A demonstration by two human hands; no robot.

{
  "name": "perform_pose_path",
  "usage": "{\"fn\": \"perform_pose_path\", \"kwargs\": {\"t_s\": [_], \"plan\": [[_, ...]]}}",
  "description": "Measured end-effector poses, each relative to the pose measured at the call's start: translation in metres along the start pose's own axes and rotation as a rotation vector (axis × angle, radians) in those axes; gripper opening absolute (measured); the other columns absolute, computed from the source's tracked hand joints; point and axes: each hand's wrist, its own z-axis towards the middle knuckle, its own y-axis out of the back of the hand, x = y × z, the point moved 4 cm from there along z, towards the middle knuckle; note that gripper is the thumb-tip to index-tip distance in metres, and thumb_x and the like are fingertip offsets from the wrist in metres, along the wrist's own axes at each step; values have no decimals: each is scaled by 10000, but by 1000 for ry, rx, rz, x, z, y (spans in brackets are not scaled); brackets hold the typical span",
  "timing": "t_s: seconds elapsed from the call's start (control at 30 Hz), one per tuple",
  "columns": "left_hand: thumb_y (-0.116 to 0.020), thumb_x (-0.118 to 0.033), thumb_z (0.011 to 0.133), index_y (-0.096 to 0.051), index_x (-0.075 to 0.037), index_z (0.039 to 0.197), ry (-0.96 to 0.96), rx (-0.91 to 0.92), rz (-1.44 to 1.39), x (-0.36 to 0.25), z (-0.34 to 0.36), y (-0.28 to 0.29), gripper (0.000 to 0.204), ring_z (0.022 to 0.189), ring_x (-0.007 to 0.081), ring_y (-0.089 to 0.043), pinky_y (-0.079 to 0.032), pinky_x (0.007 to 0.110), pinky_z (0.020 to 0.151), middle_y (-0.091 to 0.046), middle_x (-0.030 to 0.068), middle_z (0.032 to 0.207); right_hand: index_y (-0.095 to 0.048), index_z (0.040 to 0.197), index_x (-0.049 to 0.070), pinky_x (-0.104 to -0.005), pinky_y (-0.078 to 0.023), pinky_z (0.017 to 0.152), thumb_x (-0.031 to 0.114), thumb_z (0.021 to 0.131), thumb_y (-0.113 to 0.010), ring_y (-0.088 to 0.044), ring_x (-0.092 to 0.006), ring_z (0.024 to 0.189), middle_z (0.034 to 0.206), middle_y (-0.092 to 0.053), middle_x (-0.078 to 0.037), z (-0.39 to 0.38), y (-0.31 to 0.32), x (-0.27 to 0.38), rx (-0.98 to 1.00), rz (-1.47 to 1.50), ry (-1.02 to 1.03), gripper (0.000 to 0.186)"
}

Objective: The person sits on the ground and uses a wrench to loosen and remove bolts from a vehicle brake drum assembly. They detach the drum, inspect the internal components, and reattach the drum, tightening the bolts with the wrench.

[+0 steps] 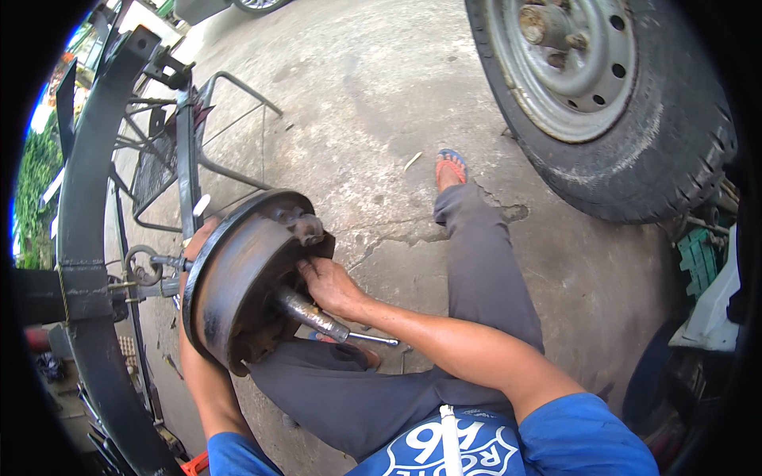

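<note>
A rusty brake drum assembly (238, 289) with a black round plate and protruding metal spindle (305, 312) sits left of centre, beside a black steel frame (87, 333). My right hand (325, 284) grips the hub just above the spindle, its fingertips partly hidden inside. My left hand (200, 234) is behind the plate on the left, with its fingers mostly hidden. A hook-like metal fitting (141, 266) is beside it. A chrome bar (373, 339) shows below the spindle.
A large tyre on a steel wheel (595, 182) fills the upper right. A tubular metal rack (242, 87) is upper left on cracked concrete (373, 119). My legs and sandalled foot are below me. A green plastic crate (698, 262) and part of a car (206, 8) show at the edges.
</note>
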Motion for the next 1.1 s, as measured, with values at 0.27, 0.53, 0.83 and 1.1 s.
{"fn": "perform_pose_path", "kwargs": {"t_s": [0.27,0.53,0.83,1.1], "plan": [[-644,-115,913,-606,64,1240,2,-10,-7,4,1,-1,375,1093,307,-616,-478,371,969,-648,189,1191,-653,1082,-58,-515,-498,860,309,1011,-552,-632,-507,1022,1021,-663,-343,-3,-4,-3,-40,11,-1,387],[-644,-112,916,-602,61,1253,23,-18,-26,5,-6,-3,381,1106,296,-609,-473,367,977,-643,181,1206,-648,1091,-51,-528,-496,887,308,1015,-534,-627,-506,1034,1038,-663,-338,-3,-1,0,-43,-15,18,384],[-645,-109,920,-596,58,1266,41,-16,-47,13,0,6,388,1120,284,-602,-466,363,986,-638,172,1224,-648,1081,-56,-496,-486,893,346,1031,-487,-629,-486,1068,1043,-673,-317,0,-2,-4,18,117,-67,435],[-645,-107,924,-592,55,1279,44,-18,-48,12,-8,2,394,1132,273,-595,-461,359,994,-633,164,1239,-643,1097,-62,-491,-484,887,346,1031,-486,-633,-486,1049,1056,-670,-322,-3,-5,-5,-51,47,-5,442]]}}
